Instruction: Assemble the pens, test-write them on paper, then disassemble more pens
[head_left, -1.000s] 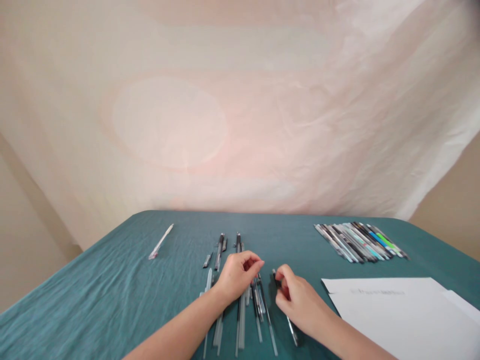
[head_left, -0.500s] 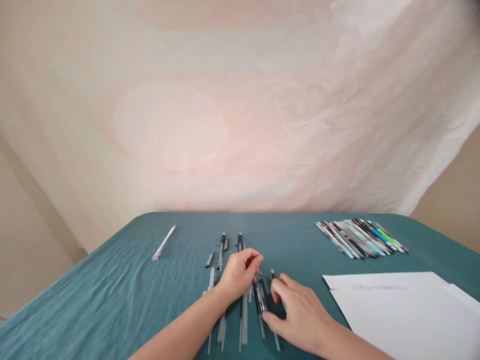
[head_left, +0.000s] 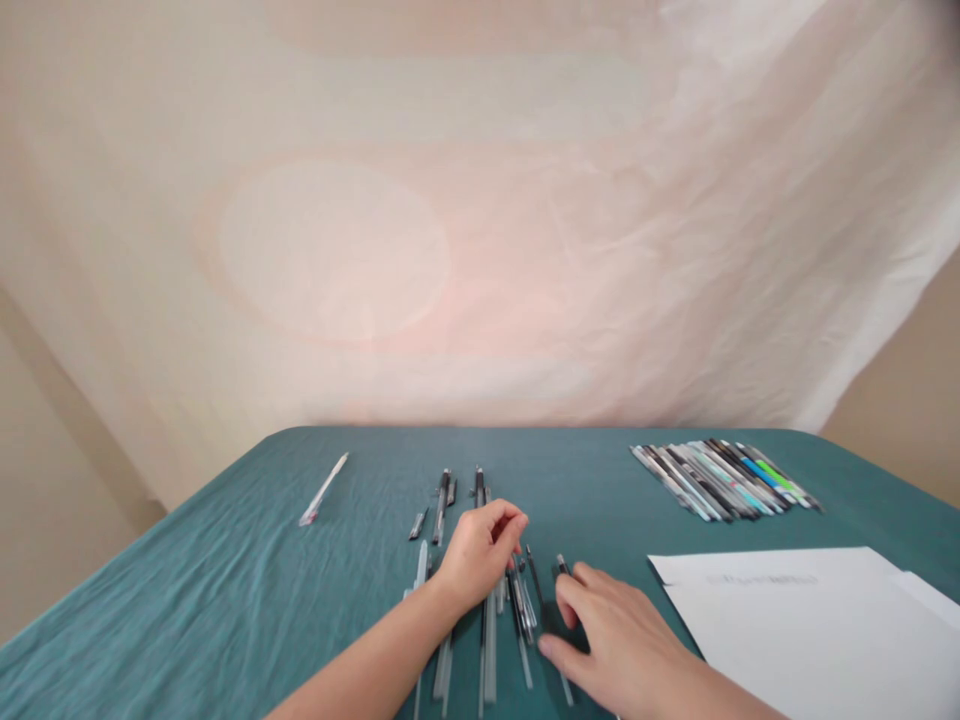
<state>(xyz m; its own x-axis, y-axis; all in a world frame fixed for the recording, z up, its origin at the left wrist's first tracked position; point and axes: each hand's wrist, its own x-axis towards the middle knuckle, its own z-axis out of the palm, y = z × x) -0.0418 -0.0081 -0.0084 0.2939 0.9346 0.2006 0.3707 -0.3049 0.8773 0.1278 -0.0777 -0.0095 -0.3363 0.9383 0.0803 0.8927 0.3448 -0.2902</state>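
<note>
Backdrop: pale cloth [head_left: 480, 250] filling the upper frame.
Table: teal-covered [head_left: 187, 590], spanning the lower frame.
Paper: white sheets [head_left: 810, 620] at lower right, with faint, unreadable marks.
Pen row: pens [head_left: 724, 480] laid side by side at right, above the paper; this group looks already set in order.
Right hand: lower centre-right [head_left: 615, 620], grip released, thumb and fingers apart; a dark pen [head_left: 562, 564] runs beneath the fingers, perhaps touching them.
Left hand: bottom centre [head_left: 480, 550], grip curled, thumb against forefinger; whether something is pinched inside, I cannot tell.
Clear tubes: several [head_left: 490, 650] at bottom centre, under and around the left wrist; these loose pieces look like the unfinished share.
Lone pen: pale [head_left: 324, 490], at centre-left, well apart from the rest.
Slim stick: dark-tipped [head_left: 534, 575], between the two hands.
Short piece: small cap-like part [head_left: 418, 524], just left of centre, separate from any pen.
</note>
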